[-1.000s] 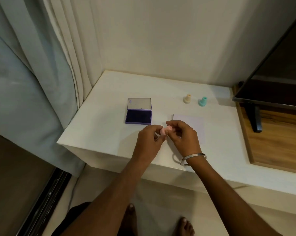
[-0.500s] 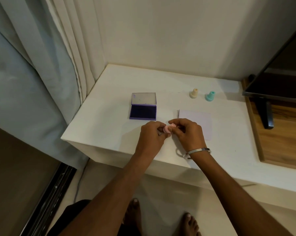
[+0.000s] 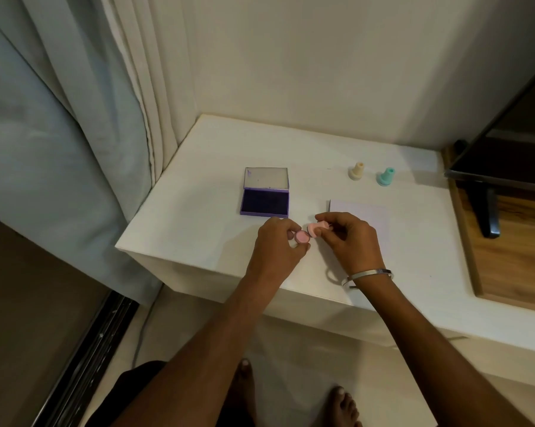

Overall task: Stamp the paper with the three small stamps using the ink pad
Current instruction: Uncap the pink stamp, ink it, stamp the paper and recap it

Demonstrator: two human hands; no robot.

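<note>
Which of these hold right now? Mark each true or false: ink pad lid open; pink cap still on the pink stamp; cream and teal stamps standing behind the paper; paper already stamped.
1. The purple rectangular ink pad has its lid open. True.
2. The pink cap is on the small pink stamp. False: the left hand holds the cap apart from the stamp in the right hand.
3. The cream stamp and teal stamp stand upright beyond the white paper sheet. True.
4. The paper bears stamp marks. False: its visible part shows none.
</note>
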